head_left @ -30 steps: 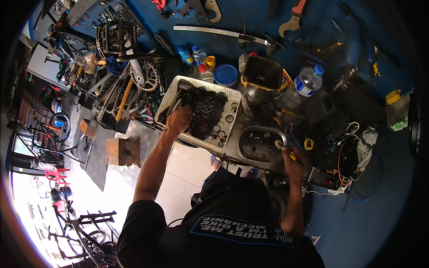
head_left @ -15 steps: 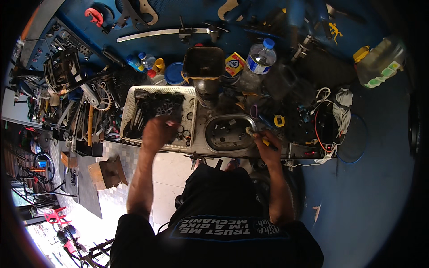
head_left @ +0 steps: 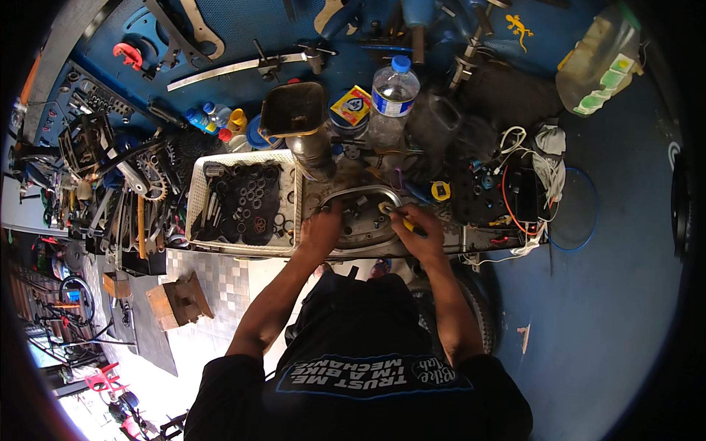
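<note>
A shallow metal tray [head_left: 365,190] with rounded ends sits on the bench in front of me, with small metal parts lying in it. My left hand [head_left: 321,234] is over the tray's left end. Its fingers are curled down and drawn together; what they hold, if anything, is hidden. At the tray's right end my right hand [head_left: 423,234] grips a small brush [head_left: 415,229] with a yellow and black handle. The brush's pale tip points into the tray. To the left stands a cream plastic basket [head_left: 193,200], lined with dark cloth and holding rings, rods and other small parts.
Behind the tray stand a dark square-topped container [head_left: 294,140], a clear bottle [head_left: 390,126] with a blue cap and a yellow packet [head_left: 351,105]. A yellow tape measure [head_left: 440,191] and white cables [head_left: 548,173] lie right. Tools crowd the left, around a chainring [head_left: 156,184].
My left hand has moved right, from over the basket to the tray. The right hand keeps the brush, its tip now further inside the tray. The whole view has shifted slightly.
</note>
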{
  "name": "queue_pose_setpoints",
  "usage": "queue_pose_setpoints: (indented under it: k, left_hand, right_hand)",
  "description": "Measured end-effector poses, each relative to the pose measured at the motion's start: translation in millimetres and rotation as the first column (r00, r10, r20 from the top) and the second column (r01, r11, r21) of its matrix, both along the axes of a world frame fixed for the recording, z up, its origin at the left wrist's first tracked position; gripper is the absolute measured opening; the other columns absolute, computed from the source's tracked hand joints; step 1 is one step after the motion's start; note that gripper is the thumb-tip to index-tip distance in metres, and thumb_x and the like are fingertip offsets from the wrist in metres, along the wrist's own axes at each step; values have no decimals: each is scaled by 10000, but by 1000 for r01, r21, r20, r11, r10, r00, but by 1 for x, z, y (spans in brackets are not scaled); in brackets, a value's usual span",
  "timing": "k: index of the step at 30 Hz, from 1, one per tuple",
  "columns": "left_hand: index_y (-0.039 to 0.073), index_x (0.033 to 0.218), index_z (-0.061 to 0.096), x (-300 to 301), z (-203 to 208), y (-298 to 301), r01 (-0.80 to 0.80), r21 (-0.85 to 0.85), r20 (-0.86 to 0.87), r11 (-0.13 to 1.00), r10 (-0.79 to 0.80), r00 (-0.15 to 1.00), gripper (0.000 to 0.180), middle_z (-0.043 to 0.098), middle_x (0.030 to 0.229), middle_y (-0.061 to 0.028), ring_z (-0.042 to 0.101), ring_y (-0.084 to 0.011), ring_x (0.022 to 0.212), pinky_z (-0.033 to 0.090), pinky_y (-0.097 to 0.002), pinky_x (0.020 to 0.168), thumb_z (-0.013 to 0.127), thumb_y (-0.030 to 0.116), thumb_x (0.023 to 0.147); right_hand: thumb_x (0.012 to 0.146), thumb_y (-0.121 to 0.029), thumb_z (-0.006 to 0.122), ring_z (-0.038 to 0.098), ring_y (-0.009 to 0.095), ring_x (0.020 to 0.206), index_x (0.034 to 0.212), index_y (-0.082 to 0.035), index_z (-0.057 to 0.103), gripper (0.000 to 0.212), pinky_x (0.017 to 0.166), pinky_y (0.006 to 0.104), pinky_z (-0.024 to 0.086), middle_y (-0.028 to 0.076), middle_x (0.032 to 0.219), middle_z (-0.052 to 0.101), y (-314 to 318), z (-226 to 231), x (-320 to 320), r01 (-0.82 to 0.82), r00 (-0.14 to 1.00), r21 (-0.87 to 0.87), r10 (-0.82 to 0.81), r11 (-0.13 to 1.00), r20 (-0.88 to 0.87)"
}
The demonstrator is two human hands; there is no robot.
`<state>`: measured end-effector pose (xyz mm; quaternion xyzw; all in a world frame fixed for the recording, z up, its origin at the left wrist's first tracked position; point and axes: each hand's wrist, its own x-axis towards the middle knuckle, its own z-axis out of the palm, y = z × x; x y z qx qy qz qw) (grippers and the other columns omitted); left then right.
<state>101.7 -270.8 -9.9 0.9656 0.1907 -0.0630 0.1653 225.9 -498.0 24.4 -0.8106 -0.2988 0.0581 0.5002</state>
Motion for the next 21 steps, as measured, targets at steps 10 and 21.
queue_pose_setpoints:
  k: [10, 21]
  left_hand:
    - [23, 1209, 696, -5, -5, -4, 116, -522, 398, 845, 121, 909, 340, 779, 1004, -156, 776, -255, 865, 604, -374, 750, 785, 65, 884]
    - [-44, 1237, 672, -2, 0, -10, 4, -819, 258, 574, 361, 896, 288, 783, 913, -121, 769, -153, 790, 597, -297, 713, 726, 20, 961]
  right_hand:
    - [890, -231, 849, 695, 259, 822, 1020, -63, 719, 249, 778, 395, 556, 107, 955, 741, 10, -18, 12, -68, 996, -75, 71, 995, 51]
    - [955, -174, 792, 679, 131, 870, 1070, -43, 749, 180, 790, 290, 535, 83, 966, 702, 16, 2, -18, -118, 933, 186, 173, 975, -315]
